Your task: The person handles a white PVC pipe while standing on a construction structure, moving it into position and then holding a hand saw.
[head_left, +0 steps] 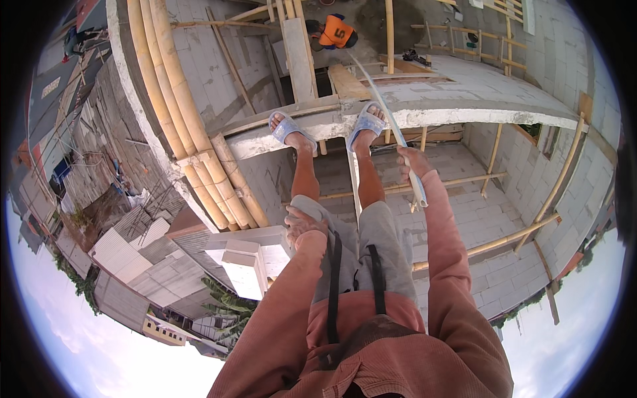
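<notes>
Pale pole slanting over the wall top
Likely light, stiff (perhaps slippery); we'd grip where our right hand wraps its near end, left hand slightly spread.

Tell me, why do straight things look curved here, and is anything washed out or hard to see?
Head view: the fisheye lens bows the concrete beam inside a black rim; head view: the sky glares almost white low down; head view: the long pale strip reads clearly, but the person in orange is too small for fine detail.
</notes>
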A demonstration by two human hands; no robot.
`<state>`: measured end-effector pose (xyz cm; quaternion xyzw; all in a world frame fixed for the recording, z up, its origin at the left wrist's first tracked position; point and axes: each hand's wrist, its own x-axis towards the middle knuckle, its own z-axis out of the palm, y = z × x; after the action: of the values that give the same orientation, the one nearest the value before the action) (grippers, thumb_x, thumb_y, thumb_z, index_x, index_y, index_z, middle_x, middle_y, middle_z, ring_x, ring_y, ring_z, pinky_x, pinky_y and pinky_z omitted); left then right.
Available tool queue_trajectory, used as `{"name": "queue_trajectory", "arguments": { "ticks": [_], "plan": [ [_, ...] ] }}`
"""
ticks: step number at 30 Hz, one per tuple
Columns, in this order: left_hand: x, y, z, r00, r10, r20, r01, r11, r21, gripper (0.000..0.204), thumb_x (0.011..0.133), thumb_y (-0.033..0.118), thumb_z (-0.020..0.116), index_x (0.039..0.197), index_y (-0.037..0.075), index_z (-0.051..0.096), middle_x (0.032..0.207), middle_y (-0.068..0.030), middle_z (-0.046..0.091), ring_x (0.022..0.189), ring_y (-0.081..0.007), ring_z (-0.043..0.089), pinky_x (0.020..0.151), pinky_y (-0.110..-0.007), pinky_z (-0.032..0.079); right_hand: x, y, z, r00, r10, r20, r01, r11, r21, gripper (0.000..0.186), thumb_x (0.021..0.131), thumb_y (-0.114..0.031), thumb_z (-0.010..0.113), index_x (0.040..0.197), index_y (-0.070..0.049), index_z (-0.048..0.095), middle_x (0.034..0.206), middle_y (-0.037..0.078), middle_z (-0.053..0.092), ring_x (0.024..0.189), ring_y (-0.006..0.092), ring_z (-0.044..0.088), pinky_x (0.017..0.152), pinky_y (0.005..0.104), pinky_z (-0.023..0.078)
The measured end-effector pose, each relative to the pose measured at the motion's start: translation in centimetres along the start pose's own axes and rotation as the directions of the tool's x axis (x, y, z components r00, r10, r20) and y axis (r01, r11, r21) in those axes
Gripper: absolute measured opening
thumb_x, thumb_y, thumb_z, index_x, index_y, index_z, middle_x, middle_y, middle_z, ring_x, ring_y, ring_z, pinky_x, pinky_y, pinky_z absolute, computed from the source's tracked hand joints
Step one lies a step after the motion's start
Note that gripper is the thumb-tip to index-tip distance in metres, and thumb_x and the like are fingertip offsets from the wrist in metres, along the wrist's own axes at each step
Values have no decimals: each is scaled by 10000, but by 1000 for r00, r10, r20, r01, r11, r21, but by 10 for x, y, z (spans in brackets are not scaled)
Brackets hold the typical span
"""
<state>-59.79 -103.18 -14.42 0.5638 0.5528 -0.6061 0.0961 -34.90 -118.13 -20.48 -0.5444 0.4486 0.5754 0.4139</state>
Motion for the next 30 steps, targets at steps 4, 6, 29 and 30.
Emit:
{"name": "queue_trajectory", "arguments": {
  "ticks": [4,6,29,30],
  "plan": [
    [5,1,11,999,-17,-34,18,1000,17,1112,709,519,705,1438,45,12,1352,-172,356,1158,-343,500,945,-403,424,2,-4,3,1000,22,-8,-22,997,-70,135,876,-226,567,876,-110,497,633,3,458,415,113,400,361,294,301],
    [-4,2,-5,998,-13,68,16,999,-49,1100,732,501,689,1444,78,-34,1452,-188,259,1228,-342,445,1008,-399,380,6,-5,3,1000,18,-13,-19,997,-78,136,876,-227,567,866,-110,499,629,1,458,415,112,403,361,289,303],
    [14,0,-2,984,-2,-181,-46,963,-264,715,833,503,506,1343,36,324,1268,-209,442,1093,-352,537,905,-445,435,35,-14,19,993,84,85,-77,993,-87,147,870,-252,583,944,-174,483,656,-37,458,428,49,362,368,220,275],
    [15,0,-1,983,7,-186,-59,960,-273,699,832,495,511,1327,31,342,1237,-208,460,1079,-349,543,894,-448,441,34,-15,22,992,90,86,-82,992,-92,147,870,-252,583,944,-174,483,656,-37,458,428,49,362,368,220,275]
  ]
}}
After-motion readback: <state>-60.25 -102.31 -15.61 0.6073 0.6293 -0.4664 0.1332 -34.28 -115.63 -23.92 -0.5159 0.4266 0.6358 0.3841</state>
